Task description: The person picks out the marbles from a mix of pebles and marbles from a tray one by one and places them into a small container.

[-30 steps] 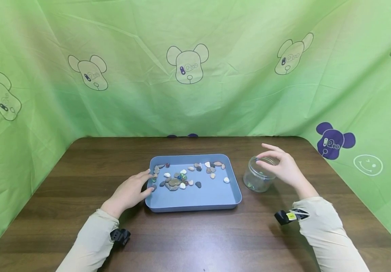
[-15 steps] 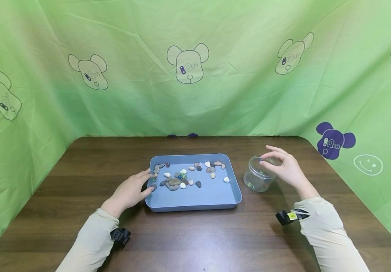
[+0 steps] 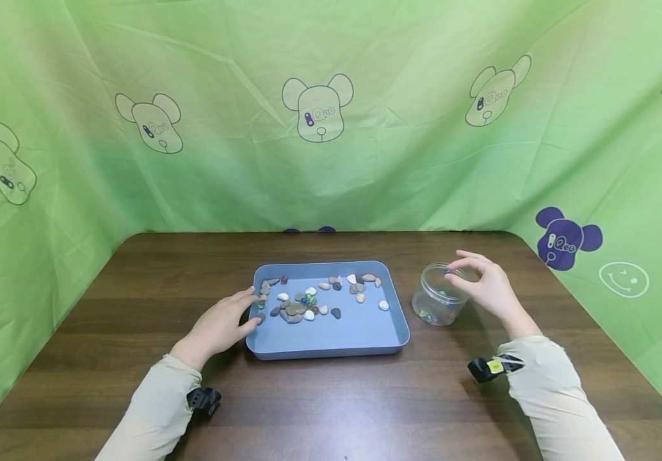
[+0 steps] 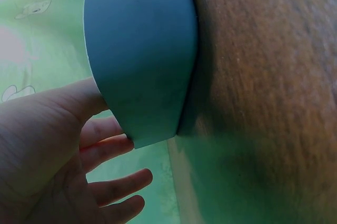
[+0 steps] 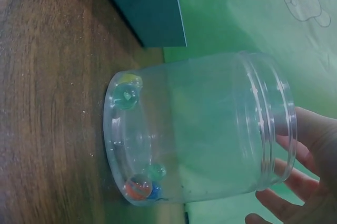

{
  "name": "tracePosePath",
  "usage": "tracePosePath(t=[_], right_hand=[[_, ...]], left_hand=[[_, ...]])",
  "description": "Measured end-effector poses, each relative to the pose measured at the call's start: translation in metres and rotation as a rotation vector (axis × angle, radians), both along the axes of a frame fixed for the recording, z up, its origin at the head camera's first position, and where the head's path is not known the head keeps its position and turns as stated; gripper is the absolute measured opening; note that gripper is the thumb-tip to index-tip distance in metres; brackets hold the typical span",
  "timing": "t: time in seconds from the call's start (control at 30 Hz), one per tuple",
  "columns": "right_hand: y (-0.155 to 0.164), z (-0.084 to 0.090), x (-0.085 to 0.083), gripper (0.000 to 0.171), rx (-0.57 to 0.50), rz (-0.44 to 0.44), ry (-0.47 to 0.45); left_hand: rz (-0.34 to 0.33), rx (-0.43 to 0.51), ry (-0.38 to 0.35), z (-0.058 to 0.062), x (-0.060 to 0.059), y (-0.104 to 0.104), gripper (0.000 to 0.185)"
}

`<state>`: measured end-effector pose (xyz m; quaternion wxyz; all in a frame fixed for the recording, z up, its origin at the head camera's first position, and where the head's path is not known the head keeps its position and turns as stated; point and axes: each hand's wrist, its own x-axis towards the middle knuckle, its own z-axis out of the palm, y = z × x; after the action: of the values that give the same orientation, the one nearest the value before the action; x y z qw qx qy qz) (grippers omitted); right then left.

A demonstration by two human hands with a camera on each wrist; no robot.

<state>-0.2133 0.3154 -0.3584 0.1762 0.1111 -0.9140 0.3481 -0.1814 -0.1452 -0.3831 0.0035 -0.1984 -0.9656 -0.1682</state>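
A blue tray (image 3: 360, 330) lies mid-table with several pebbles (image 3: 293, 310) and a few glass marbles (image 3: 308, 299) in its far half. My left hand (image 3: 250, 310) rests on the tray's left rim with its fingers straight; the left wrist view shows the left hand (image 4: 52, 150) against the tray's wall (image 4: 142, 50). To the right of the tray stands a clear plastic jar (image 3: 436, 299) with a few marbles (image 5: 139, 186) at its bottom. My right hand (image 3: 452, 272) hovers over the jar's mouth and pinches a small dark marble (image 3: 447, 272).
The dark wooden table (image 3: 331, 403) is enclosed by a green cloth (image 3: 331, 160) at the back and both sides. A black strap with a camera sits on each wrist (image 3: 489, 368).
My right hand has drifted slightly right and lower over the jar, its fingers closing in a little. The left hand, tray and jar have stayed in place.
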Motion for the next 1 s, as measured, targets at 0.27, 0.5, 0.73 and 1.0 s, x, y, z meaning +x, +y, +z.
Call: tracePosePath(t=[0.27, 0.5, 0.73, 1.0], right_hand=[[0.0037, -0.0030, -0.0018, 0.020, -0.013, -0.028, -0.003], [0.0060, -0.0035, -0.0029, 0.020, -0.015, -0.056, 0.005], [0.0052, -0.0017, -0.0017, 0.020, -0.008, -0.063, 0.021], [0.0051, -0.0019, -0.0026, 0.019, 0.002, -0.082, 0.022]], left_hand=[[0.002, -0.002, 0.002, -0.0010, -0.0003, -0.0002, 0.044], [-0.001, 0.001, 0.002, -0.0013, -0.0003, 0.0000, 0.044], [-0.001, 0.002, 0.002, -0.0015, -0.0005, -0.0005, 0.044], [0.001, 0.006, 0.004, -0.0014, -0.0005, -0.0005, 0.044]])
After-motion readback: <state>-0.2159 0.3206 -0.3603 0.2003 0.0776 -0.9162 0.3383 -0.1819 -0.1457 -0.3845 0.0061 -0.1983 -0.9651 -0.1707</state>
